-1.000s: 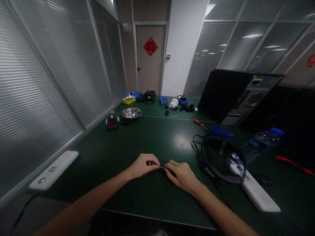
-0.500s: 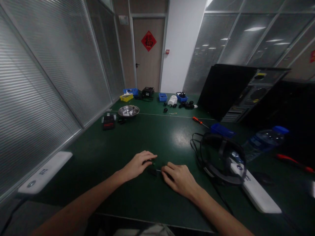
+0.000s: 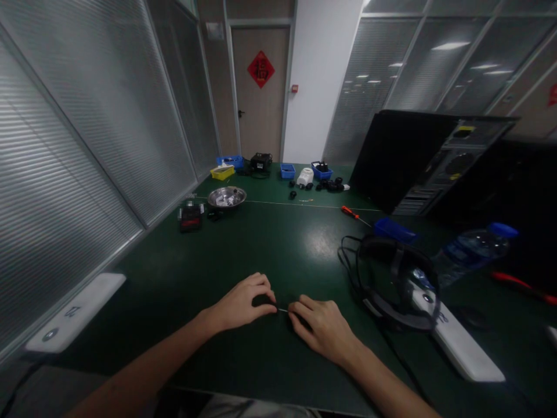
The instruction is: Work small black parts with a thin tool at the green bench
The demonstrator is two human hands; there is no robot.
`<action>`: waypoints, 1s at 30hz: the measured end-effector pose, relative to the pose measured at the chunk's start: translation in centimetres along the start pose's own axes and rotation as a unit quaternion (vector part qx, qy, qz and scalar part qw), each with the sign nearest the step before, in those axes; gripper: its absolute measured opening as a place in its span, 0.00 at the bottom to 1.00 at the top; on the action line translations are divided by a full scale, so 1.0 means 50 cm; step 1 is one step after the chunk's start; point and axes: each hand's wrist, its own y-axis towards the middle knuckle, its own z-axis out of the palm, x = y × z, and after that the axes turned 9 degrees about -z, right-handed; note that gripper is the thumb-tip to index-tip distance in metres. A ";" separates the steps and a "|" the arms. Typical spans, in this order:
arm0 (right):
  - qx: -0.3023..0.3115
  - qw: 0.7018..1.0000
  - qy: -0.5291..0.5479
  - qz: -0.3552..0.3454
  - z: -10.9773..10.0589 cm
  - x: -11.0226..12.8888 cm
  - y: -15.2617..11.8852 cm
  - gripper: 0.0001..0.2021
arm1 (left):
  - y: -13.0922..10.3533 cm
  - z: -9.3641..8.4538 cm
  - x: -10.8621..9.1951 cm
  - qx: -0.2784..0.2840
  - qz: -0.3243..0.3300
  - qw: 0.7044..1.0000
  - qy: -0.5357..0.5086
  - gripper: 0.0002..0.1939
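Note:
Over the near middle of the dark green table, my left hand (image 3: 246, 302) has its thumb and fingers curled toward each other. A dark patch shows between them, too dim to name. My right hand (image 3: 319, 325) lies just to the right, its thumb and fingertips pinched together. From its fingertips a thin pale rod (image 3: 283, 310) points left toward the left thumb tip. Most of the rod is hidden inside the right hand, so its kind does not show. Whether the left thumb touches it I cannot tell.
To the right lie a black headset (image 3: 402, 318), a white bar-shaped device (image 3: 467, 342), a water bottle (image 3: 472, 252) and an orange screwdriver (image 3: 350, 212). Farther back stand a metal bowl (image 3: 232, 204) and a yellow tray (image 3: 223, 173). Another white device (image 3: 89, 305) rests at left.
The left fingers have curled down, and its thumb has moved lower and right toward the rod. A small dark and green piece seen under the left fingers is now hidden. The right hand stays nearly in place.

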 end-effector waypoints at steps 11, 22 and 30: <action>-0.013 1.000 0.005 0.008 -0.004 0.007 -0.004 0.13 | -0.001 -0.030 0.032 0.043 0.063 0.996 -0.052 0.09; -0.022 0.999 0.019 0.015 -0.007 0.009 -0.006 0.12 | 0.009 -0.044 0.032 0.069 0.051 0.996 -0.037 0.03; -0.018 0.999 0.018 0.025 -0.011 0.011 -0.009 0.13 | 0.010 -0.029 0.019 0.054 0.050 0.997 0.021 0.08</action>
